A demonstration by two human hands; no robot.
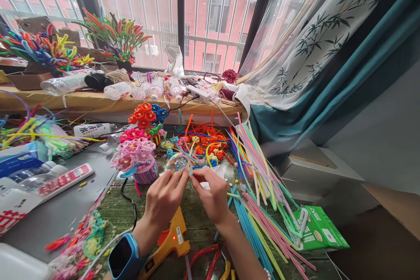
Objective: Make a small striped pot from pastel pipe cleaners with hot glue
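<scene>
Over the middle of the table, my left hand (pixel 166 194) holds a small clear plastic bottle base (pixel 180 163) by its near edge. Pastel fuzzy pipe cleaner wraps around its rim. My right hand (pixel 211 192) is closed in a pinch at the right edge of this piece; a bit of light blue shows at the fingertips, too small to name for sure. Just left stands a pot of pink pipe-cleaner flowers (pixel 136 157). Below my wrists lie a yellow glue gun (pixel 175 238) with a lit red light and red-handled pliers (pixel 206 256).
Bundles of pastel pipe cleaners (pixel 259 223) lie at the right, beside a green box (pixel 320 227). Orange pipe-cleaner pieces (pixel 210 133) are heaped behind my hands. Plastic bottles (pixel 120 90) and a power strip (pixel 198 93) line the sill. A black cable (pixel 129 199) runs left of my left hand.
</scene>
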